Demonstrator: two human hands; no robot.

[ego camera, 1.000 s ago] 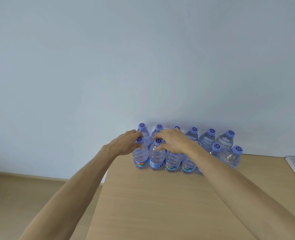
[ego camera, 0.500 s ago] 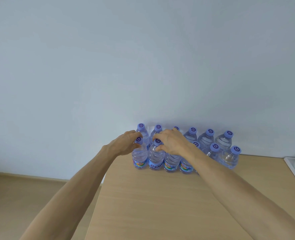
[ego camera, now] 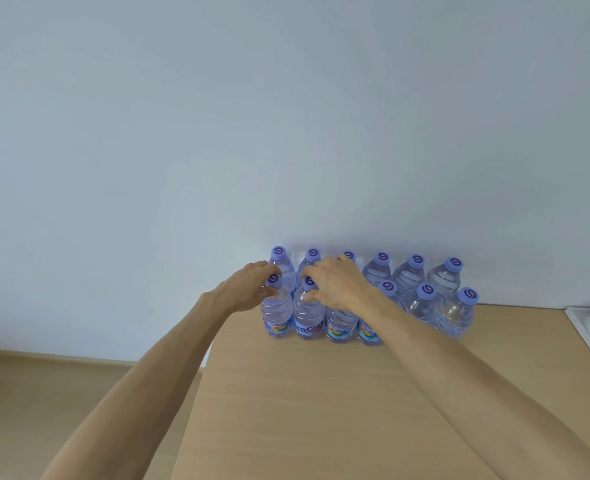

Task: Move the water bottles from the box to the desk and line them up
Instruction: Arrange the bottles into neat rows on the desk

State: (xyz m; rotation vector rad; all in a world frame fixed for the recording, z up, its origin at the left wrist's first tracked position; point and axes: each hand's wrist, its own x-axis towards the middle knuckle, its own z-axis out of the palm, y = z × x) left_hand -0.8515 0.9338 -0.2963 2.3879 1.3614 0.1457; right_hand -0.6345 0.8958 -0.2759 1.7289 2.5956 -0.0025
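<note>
From the head camera, twelve water bottles [ego camera: 376,299] stand upright on the desk [ego camera: 321,403] in two rows of six, pushed up against the wall [ego camera: 286,116]. The box named in the task is nowhere in sight.

The main risk, as I judge it, is a knock-on tumble. The bottles stand touching one another near the desk's far left corner, so a sideways nudge to the front left bottle [ego camera: 276,313] could tip it over the edge to the floor [ego camera: 61,393]. The right forearm crosses low over the front row, and dragging it back carelessly could topple the bottles beneath it. The two bottles at the right end of the front row look slightly out of line and may want straightening, which means more handling in a tight pack.

The left hand [ego camera: 248,289] has its thumb and fingers curled round the neck of the front left bottle, just under the cap. The right hand [ego camera: 335,285] pinches the neck of the second front bottle [ego camera: 309,315] the same way, fingers bent over the cap. Neither bottle looks lifted; both bases appear to rest on the desk.
</note>
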